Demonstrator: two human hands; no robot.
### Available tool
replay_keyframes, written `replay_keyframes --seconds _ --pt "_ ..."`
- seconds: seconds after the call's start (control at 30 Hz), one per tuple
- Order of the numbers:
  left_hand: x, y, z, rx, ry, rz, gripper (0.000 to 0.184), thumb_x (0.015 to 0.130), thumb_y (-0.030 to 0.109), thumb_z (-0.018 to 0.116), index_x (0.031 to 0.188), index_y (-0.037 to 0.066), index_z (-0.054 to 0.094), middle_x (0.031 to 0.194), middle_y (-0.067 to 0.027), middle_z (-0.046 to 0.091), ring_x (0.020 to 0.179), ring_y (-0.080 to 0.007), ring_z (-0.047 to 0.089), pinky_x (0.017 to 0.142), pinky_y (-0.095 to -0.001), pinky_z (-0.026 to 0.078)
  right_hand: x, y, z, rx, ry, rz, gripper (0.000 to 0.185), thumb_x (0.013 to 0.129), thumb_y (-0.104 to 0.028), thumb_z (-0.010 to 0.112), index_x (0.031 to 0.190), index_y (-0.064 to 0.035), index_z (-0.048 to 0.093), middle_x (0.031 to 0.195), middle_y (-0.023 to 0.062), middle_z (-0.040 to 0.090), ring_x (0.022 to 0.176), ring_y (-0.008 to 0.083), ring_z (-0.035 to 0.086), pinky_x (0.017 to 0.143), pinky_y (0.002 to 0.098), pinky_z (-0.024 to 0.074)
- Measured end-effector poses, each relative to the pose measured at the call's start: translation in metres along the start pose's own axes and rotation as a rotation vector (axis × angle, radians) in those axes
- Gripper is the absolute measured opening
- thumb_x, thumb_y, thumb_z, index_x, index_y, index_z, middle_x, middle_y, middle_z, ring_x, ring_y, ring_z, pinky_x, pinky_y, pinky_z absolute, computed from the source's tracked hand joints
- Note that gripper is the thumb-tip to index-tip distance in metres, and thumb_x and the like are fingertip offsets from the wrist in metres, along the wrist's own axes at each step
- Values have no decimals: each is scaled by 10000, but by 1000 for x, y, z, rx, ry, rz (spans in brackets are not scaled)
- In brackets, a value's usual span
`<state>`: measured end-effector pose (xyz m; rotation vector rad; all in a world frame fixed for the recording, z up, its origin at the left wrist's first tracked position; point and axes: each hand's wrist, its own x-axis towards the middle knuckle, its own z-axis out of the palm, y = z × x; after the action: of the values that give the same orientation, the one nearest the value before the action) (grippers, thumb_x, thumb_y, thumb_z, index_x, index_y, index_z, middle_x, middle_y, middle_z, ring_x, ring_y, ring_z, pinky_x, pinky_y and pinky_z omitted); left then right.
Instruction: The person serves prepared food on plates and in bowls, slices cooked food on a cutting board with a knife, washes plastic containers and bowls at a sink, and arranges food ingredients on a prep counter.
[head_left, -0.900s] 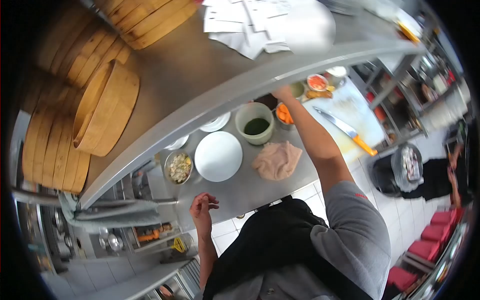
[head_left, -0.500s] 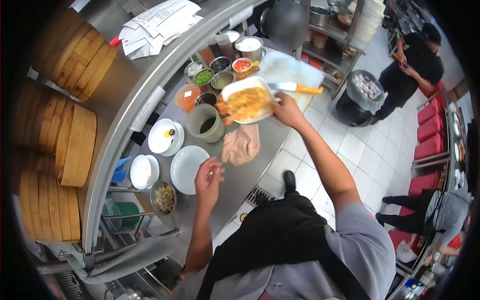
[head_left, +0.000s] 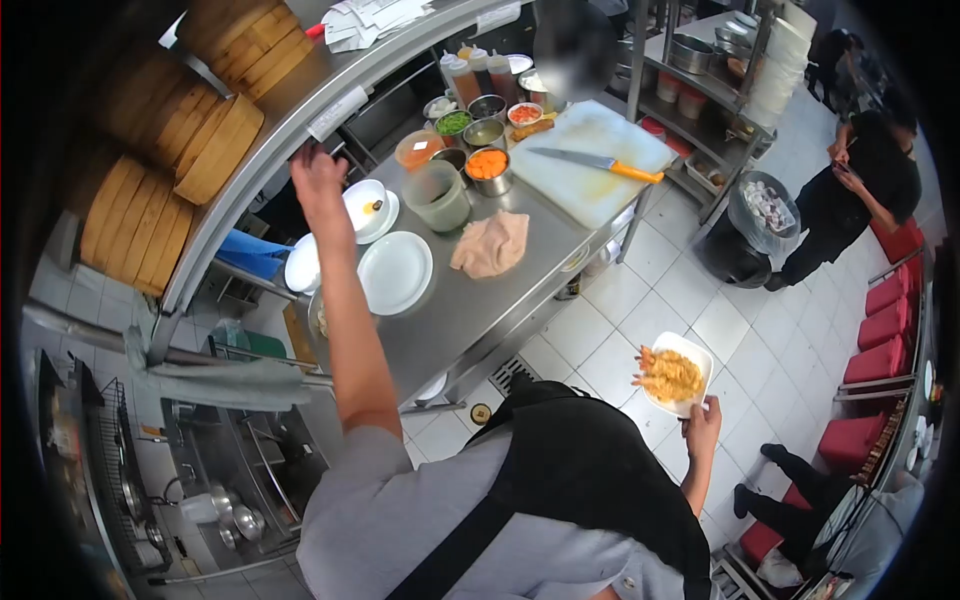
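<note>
My right hand (head_left: 703,428) grips the edge of a white square dish (head_left: 708,372), held out to the right above the tiled floor. Golden fried pieces with reddish tails, which look like battered shrimp (head_left: 668,376), lie on it. My left hand (head_left: 318,180) is raised beside the metal shelf's edge, its fingers apart and slightly blurred, holding nothing. Below that hand are a white bowl (head_left: 362,200) with a little food in it and a round white plate (head_left: 395,274). A pinkish cloth (head_left: 492,244) lies crumpled on the steel counter (head_left: 440,325).
A knife (head_left: 580,159) with an orange handle lies on the white cutting board (head_left: 600,125). Tubs of ingredients and squeeze bottles (head_left: 480,68) stand behind. Bamboo steamers (head_left: 135,225) fill the left shelf. A lined bin (head_left: 735,240) and two co-workers (head_left: 850,190) are at right.
My right hand has carried the dish from over the counter to the right, over the floor. My left hand has moved up and left toward the shelf edge. The view has shifted.
</note>
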<state>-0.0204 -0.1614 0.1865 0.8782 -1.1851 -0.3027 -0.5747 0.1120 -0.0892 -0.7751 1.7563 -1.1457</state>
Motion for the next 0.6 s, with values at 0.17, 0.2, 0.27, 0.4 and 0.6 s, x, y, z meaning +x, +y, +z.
replay_keyframes --seconds 0.17,0.2,0.27,0.4,0.6 --pt "26 20 -7 1 -151 -179 671 1060 558 307 1228 -49 538 1262 -191 632 1224 -273 582 1038 -432 419 -16 34 -85 6 57 41 146 928 -74 480 1066 -27 473 586 48 539 418 94 458 357 258 342" --pt "21 28 0 -10 -149 -210 677 1058 568 287 1204 -40 545 1244 -194 645 1190 -283 607 1026 -427 424 -19 37 -100 -15 70 38 145 927 -73 479 1065 -30 469 584 47 536 417 94 459 355 259 342" --pt "14 44 11 -35 -138 -269 692 1056 588 245 1157 -21 558 1207 -200 669 1122 -303 657 1000 -417 434 -20 40 -127 -14 64 32 137 931 -74 475 1062 -34 469 587 45 536 417 96 462 357 256 345" --pt "-3 46 12 -221 -56 -377 770 1020 646 257 1210 -57 507 1363 -301 529 1221 -428 573 1109 -535 352 -26 54 -177 16 60 -3 141 940 -81 480 1073 -33 480 609 37 544 421 83 450 367 243 351" --pt "-94 -87 5 -266 82 -427 624 1039 418 321 1386 -101 333 1456 -339 424 1332 -435 481 1096 -507 449 -42 97 -217 106 265 -59 412 917 -140 546 1308 -30 474 693 19 546 514 90 502 443 259 421"
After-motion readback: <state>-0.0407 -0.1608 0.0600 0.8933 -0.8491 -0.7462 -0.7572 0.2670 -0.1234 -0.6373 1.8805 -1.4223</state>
